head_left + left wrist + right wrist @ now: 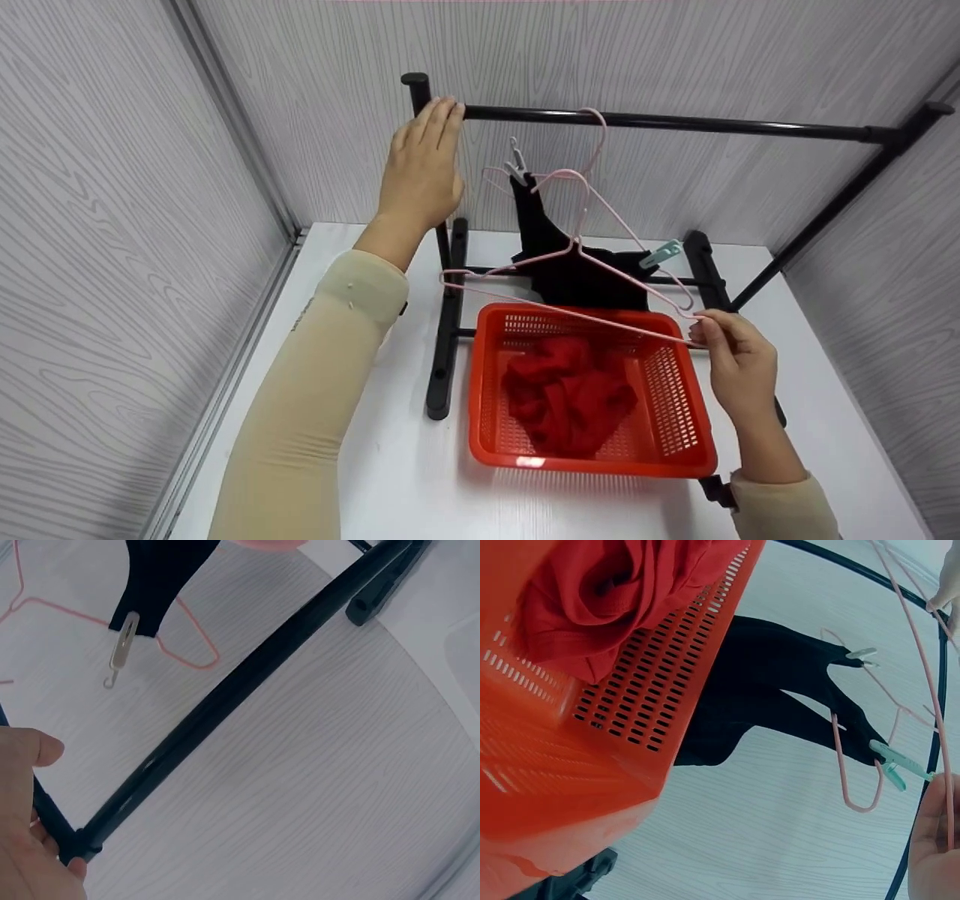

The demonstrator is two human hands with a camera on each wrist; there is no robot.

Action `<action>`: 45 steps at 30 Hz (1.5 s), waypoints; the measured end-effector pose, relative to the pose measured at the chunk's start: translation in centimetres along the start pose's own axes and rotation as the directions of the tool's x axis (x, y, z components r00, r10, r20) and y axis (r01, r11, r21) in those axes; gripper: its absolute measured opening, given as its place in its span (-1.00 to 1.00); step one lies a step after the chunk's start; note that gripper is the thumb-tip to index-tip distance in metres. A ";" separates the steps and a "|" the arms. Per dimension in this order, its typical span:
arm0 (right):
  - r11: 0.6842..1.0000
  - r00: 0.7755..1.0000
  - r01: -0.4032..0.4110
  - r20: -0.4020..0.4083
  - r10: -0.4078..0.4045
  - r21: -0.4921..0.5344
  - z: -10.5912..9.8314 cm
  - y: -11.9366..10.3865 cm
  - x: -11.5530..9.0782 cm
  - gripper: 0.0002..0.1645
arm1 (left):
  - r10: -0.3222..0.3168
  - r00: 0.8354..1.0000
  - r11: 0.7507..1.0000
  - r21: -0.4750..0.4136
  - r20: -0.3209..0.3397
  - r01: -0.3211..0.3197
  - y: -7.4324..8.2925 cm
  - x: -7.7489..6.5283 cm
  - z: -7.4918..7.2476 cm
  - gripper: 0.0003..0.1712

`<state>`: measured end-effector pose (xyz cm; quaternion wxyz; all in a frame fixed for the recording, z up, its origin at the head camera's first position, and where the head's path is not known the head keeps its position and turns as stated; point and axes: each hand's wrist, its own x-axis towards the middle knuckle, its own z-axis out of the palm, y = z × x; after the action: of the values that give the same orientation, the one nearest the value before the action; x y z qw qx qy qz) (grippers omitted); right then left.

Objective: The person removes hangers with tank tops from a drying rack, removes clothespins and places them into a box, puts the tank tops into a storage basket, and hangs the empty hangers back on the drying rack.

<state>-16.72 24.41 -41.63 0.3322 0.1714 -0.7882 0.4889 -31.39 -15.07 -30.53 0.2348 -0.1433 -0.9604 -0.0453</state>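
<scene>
My left hand (421, 161) grips the upper left corner of a black clothes rack (675, 122), fingers over the top bar. My right hand (739, 360) pinches the right end of a pink hanger (517, 301), its hook raised in front of the bar. Behind it, another pink hanger (611, 210) hangs by its hook from the bar. A black garment (585, 274) hangs from that hanger, fastened by a grey clothespin (517, 166) and a teal clothespin (660, 255). The left wrist view shows the left thumb (49, 750) extended away from the bar.
Below the held hanger stands a red plastic basket (600, 466) with a crumpled red garment (570, 397) inside. The rack's black feet (442, 375) rest on a white table (390, 465). Wood-patterned panels (315, 60) enclose the back and sides.
</scene>
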 end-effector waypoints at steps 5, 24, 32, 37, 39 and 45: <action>0.998 0.998 0.003 -0.066 -0.007 -0.062 0.4 0.5 0.6 -0.85 | -0.021 1.000 1.000 -0.017 0.021 0.021 0.1 -0.1 -0.3 -0.13; 0.990 0.974 0.069 -0.206 -0.093 -0.123 4.4 -5.2 4.4 -0.91 | -0.059 0.998 0.998 -0.008 0.013 0.060 0.7 -0.5 0.1 -0.05; 0.986 0.965 0.059 -0.244 -0.097 -0.158 5.5 -3.7 5.2 -0.91 | -0.063 0.998 0.998 -0.003 0.004 0.063 0.6 -0.6 0.4 -0.06; 0.983 0.960 0.060 -0.259 -0.104 -0.173 6.2 -2.7 5.5 -0.89 | -0.063 0.998 0.998 0.005 0.003 0.063 0.6 -0.5 0.5 -0.03; 0.984 0.959 0.060 -0.262 -0.104 -0.169 6.5 -2.7 5.6 -0.89 | -0.065 0.998 0.998 0.004 0.011 0.065 0.6 -0.5 0.5 -0.02; 0.987 0.958 0.070 -0.265 -0.108 -0.146 7.8 -2.9 5.9 -0.89 | -0.066 0.997 0.998 0.011 0.030 0.065 0.7 -0.3 0.5 -0.04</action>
<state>-22.01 16.46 -37.99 0.4698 0.1151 -0.7580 0.4377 -31.11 -14.45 -31.07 0.2193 -0.1113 -0.9682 -0.0460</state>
